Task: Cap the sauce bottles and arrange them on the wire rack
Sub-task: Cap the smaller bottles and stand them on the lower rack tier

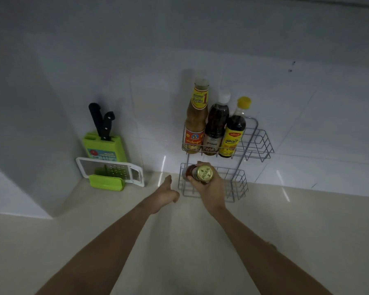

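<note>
A two-tier wire rack (258,143) stands against the tiled wall. Its upper shelf holds three upright capped bottles: a tan sauce bottle (195,120) at the left, a dark bottle with a white cap (216,124) in the middle, and a dark bottle with a yellow cap (234,128) on the right. My right hand (209,186) grips a red sauce bottle with a gold cap (203,173), seen from above, at the left end of the lower shelf (237,184). My left hand (165,193) hovers just left of the rack, thumb out, holding nothing.
A green knife block (103,145) with two black-handled knives stands in the corner at the left. A white and green grater (113,173) leans in front of it. The beige countertop (179,241) stretches toward me, and a white wall panel juts out at the far left.
</note>
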Available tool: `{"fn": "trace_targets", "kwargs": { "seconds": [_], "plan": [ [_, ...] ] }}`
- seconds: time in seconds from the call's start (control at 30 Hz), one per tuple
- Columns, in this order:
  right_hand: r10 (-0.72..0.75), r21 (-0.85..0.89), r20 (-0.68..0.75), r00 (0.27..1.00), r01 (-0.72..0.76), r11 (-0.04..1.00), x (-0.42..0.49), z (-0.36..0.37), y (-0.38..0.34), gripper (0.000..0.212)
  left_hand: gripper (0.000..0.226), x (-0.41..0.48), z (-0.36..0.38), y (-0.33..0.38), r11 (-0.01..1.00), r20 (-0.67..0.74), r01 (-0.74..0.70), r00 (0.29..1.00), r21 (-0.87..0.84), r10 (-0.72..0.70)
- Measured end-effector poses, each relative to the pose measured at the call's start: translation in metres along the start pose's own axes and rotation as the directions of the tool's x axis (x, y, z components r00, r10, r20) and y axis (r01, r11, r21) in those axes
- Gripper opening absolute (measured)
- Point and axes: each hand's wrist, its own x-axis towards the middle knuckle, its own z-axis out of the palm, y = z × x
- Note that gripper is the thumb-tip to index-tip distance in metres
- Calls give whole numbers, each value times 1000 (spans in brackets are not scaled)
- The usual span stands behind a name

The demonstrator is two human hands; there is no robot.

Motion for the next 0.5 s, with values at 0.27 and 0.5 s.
{"fn": "trace_targets", "kwargs": {
  "seconds": [0.27, 0.5],
  "plan": [
    [78, -235, 60, 995, -62, 970, 37, 26, 15, 30, 91, 28, 0, -3, 995, 80, 56, 996, -79, -50],
    [168, -371, 190, 967, -88, 925, 67, 31, 19, 47, 74, 33, 8, -1, 989, 121, 62, 992, -137, -45]
  ]
}}
